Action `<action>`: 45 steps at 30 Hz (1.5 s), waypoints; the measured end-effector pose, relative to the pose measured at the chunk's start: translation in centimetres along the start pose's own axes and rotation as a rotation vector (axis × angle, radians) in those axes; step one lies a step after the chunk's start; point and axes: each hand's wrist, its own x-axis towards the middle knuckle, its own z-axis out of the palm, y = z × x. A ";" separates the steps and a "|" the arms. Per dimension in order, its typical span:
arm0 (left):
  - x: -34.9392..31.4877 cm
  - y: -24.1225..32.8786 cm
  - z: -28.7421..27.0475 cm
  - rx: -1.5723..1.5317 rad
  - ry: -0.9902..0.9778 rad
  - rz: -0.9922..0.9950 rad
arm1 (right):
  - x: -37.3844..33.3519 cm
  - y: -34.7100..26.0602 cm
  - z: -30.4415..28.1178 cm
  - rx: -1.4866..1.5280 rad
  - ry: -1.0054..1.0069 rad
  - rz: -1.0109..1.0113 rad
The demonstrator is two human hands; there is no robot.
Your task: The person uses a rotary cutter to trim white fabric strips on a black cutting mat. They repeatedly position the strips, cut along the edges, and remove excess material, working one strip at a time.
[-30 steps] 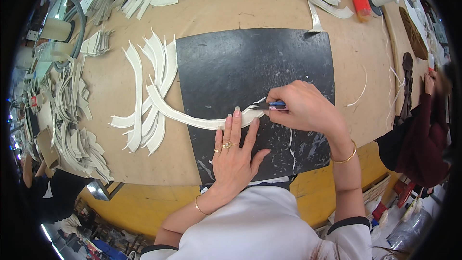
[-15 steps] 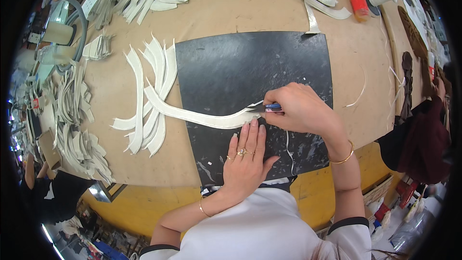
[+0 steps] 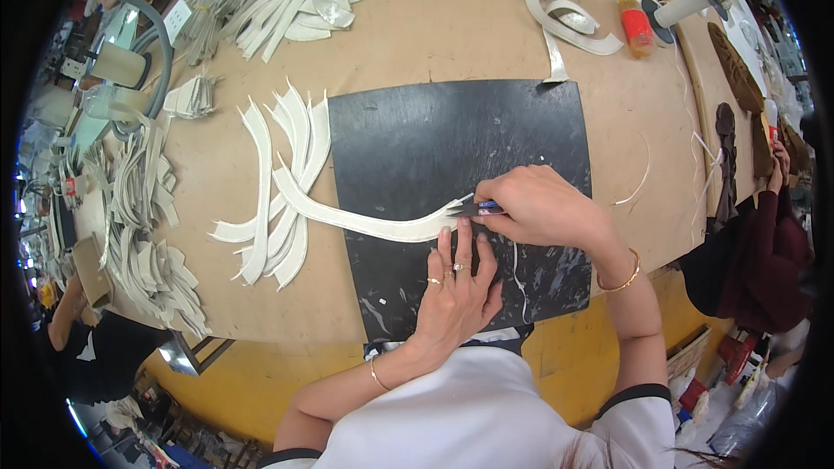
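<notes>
Across the workroom, a tan tabletop [image 3: 417, 43] is spreading beneath piles of material. Toward nine o'clock, curved off-white strip stacks [image 3: 139, 200] are lining its far left side; toward eleven, a loose strip bundle [image 3: 300, 4] is lying fanned out. Nearer the middle, a small crossed strip pile [image 3: 300, 135] is sitting beside the black cutting mat [image 3: 434, 139]. From this pile one curved strip [image 3: 382, 227] is running toward four o'clock, its right end lying on the mat. Below that end, the left hand [image 3: 458, 291] is resting with fingers slightly spread, the longest one reaching onto the strip. The right hand [image 3: 543, 208] is pinching a small blue-handled cutting tool [image 3: 489, 206] between its fingers, the dark blade meeting the strip's tip. Toward one o'clock, a red-and-yellow bottle [image 3: 637, 30] is standing beside a white spool [image 3: 682, 9]. At three, a maroon-sleeved co-worker [image 3: 769, 243] is standing by the edge.
</notes>
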 end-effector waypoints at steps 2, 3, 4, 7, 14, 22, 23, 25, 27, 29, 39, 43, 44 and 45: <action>0.1 -0.1 -0.1 0.021 0.003 0.018 | 0.2 0.2 -0.9 -0.097 -0.069 -0.007; 0.1 -0.1 -0.1 0.029 -0.002 0.019 | 0.3 0.4 -1.3 -0.147 -0.108 0.006; 0.2 -0.1 -0.2 0.038 -0.005 0.022 | 0.4 0.7 -1.8 -0.179 -0.112 -0.013; 0.3 -0.2 -0.3 0.070 0.000 0.035 | 0.3 1.6 -3.2 -0.318 -0.094 -0.021; 0.4 0.0 -0.4 0.067 0.035 0.042 | -0.1 5.2 -6.5 -0.564 -0.097 0.093; 0.9 -0.1 -0.7 0.135 0.074 0.085 | -0.4 8.9 -8.9 -0.721 0.040 0.311; 1.1 0.1 -0.7 0.140 0.087 0.075 | -0.9 9.0 -8.7 -0.739 0.094 0.364; 1.4 0.4 -0.6 0.133 0.111 0.067 | -2.7 8.3 -6.9 -0.650 0.528 0.392; 1.5 0.3 -0.6 0.140 0.122 0.075 | -4.6 6.7 -4.3 -0.554 0.852 0.472; 1.4 0.1 -0.7 0.133 0.122 0.077 | -6.0 4.3 -0.7 -0.456 0.969 0.522; 1.2 -0.1 -0.6 0.144 0.120 0.078 | -5.1 -0.7 9.2 -0.483 0.944 0.098; 1.3 0.1 -0.8 0.140 0.120 0.059 | -4.3 -0.4 9.2 -0.494 0.924 0.093; 1.2 0.1 -0.9 0.137 0.120 0.056 | -4.3 -0.3 9.2 -0.481 0.939 0.113; 1.2 0.1 -0.9 0.137 0.112 0.051 | -4.5 -0.2 9.1 -0.467 0.944 0.141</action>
